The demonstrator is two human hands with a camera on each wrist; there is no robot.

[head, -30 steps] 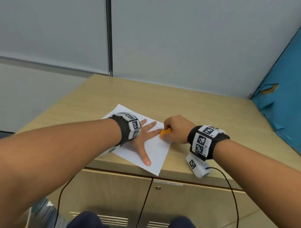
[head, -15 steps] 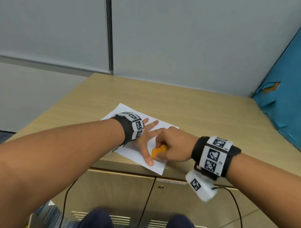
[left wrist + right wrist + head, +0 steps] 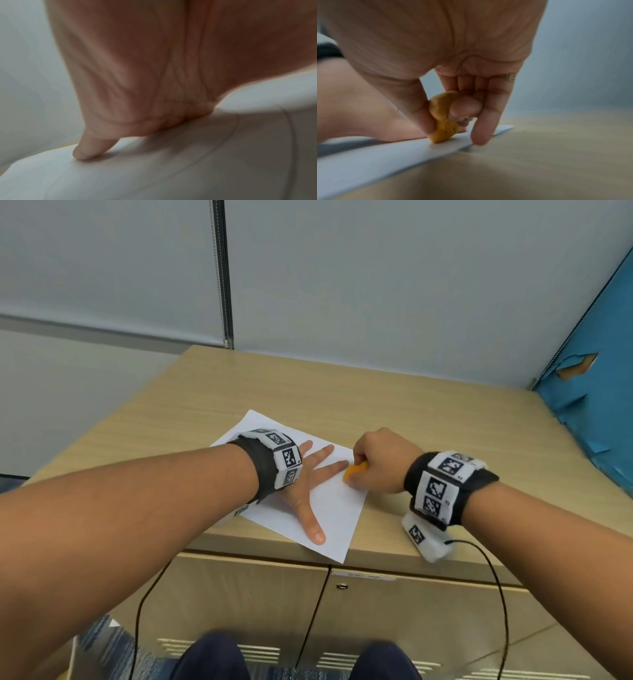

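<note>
Paper (image 3: pixel 335 508) lies flat on the bench (image 3: pixel 342 392) beneath the left hand (image 3: pixel 301 484), whose fingers (image 3: pixel 325 451) spread straight and press it down. The right hand (image 3: pixel 376 463) curls its fingers (image 3: pixel 486 119) around an orange lump (image 3: pixel 443 121), whose tip touches the paper just beside the left fingertips.

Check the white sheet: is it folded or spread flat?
Spread flat. The sheet lies in one layer on the cabinet top, pressed by the flat left hand; no fold shows in any view.
</note>
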